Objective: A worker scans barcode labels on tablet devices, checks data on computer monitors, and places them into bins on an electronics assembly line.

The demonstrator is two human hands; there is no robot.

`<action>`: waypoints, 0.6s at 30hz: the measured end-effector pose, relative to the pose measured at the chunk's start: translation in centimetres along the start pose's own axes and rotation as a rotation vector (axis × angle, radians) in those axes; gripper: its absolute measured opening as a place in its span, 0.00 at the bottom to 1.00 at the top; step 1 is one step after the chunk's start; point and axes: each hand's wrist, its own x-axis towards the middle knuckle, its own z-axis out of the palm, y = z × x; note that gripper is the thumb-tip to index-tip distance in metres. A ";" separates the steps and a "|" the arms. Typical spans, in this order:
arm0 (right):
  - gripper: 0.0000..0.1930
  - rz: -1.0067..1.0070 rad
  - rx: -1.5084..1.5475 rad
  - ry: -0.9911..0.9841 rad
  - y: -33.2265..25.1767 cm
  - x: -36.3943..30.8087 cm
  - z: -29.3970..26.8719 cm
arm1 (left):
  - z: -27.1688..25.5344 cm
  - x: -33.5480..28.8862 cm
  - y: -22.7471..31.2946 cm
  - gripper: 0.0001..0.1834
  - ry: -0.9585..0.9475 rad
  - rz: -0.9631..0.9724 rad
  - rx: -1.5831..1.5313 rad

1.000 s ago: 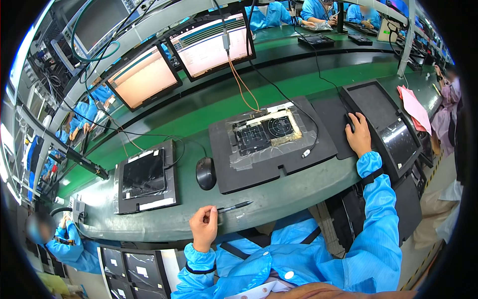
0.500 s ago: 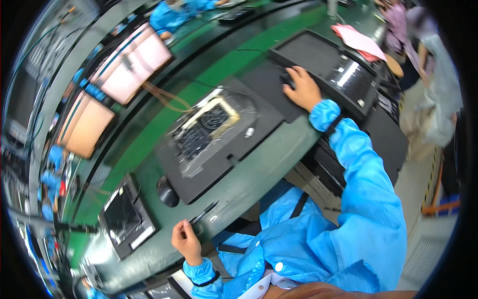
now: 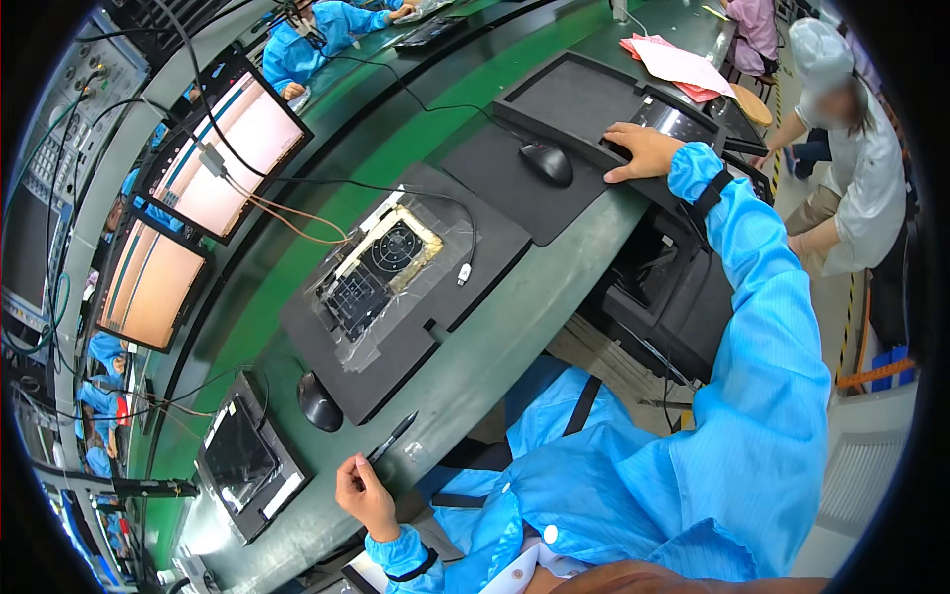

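Note:
My right hand (image 3: 641,153) lies across the near edge of a black tray (image 3: 569,87), thumb and fingers apart; I cannot see a firm grip. Just left of it, a black mouse (image 3: 545,164) sits untouched on a dark mat (image 3: 490,163). My left hand (image 3: 364,492) is curled shut at the bench's near edge, with nothing visible in it. A black pen (image 3: 393,438) lies right beside its fingertips. Between the hands is a black board (image 3: 465,287) carrying a taped-down fixture (image 3: 381,267) with round and grid markings. Another black mouse (image 3: 320,401) stands at its left end.
Two lit monitors (image 3: 242,148) stand behind the green bench. A dark flat-screen device (image 3: 242,455) lies at the left. A loose cable with a white plug (image 3: 464,273) crosses the board. Pink sheets (image 3: 683,64) lie beyond the tray. A person in white (image 3: 841,168) leans in at the right.
My right hand has left the mouse and moved right onto the tray's edge. My left hand keeps its curled pose by the pen. The person in white has come closer. The view has shifted slightly.

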 end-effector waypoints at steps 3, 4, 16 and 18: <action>0.36 -0.047 0.044 -0.068 -0.4 0.4 -1.2 | 0.1 0.0 0.2 0.10 0.021 0.031 0.057; 0.31 -0.099 0.036 0.026 -0.6 0.5 -1.0 | 0.1 0.0 0.3 0.10 0.022 0.030 0.060; 0.25 -0.079 -0.030 0.093 0.3 1.8 -2.4 | 0.3 -0.1 0.3 0.09 0.024 0.017 0.061; 0.26 0.003 0.116 0.210 0.8 2.0 -2.9 | 0.5 0.0 0.0 0.08 0.025 0.052 0.075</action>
